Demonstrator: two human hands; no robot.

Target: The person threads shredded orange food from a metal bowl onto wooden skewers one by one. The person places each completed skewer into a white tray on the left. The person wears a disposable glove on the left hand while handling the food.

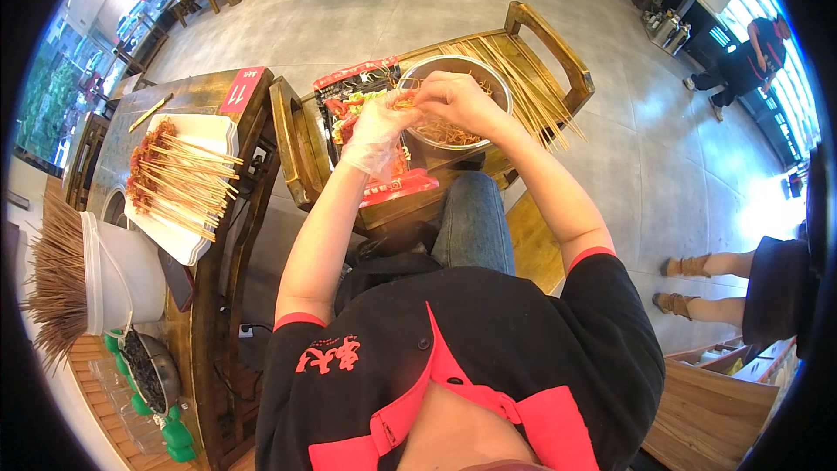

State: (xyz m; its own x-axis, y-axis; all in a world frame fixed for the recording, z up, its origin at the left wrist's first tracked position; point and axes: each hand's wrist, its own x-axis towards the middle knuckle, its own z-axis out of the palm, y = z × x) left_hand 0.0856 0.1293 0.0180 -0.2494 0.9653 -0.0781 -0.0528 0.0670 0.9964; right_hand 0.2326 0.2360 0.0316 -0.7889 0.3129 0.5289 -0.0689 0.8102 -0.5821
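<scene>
My left hand [378, 127], in a clear plastic glove, pinches a small reddish strip of food [404, 103] together with my right hand [454, 101], which looks bare. Both are above the left side of a round metal bowl [507, 88] that holds thin brown strands [458, 134]. Under my left wrist lies a printed food package [399, 186] in red and black. Long bamboo skewers [523, 101] lie right of the bowl, on the wooden bench [556, 46]. Whether a skewer is between my fingers cannot be told.
On the wooden table [196, 95] at left are a white tray [189, 248] of loaded skewers [186, 176], a white bucket [131, 275] full of brown sticks, a dark phone [176, 278] and a metal bowl [160, 366] of dark pieces. Two other people stand at the right.
</scene>
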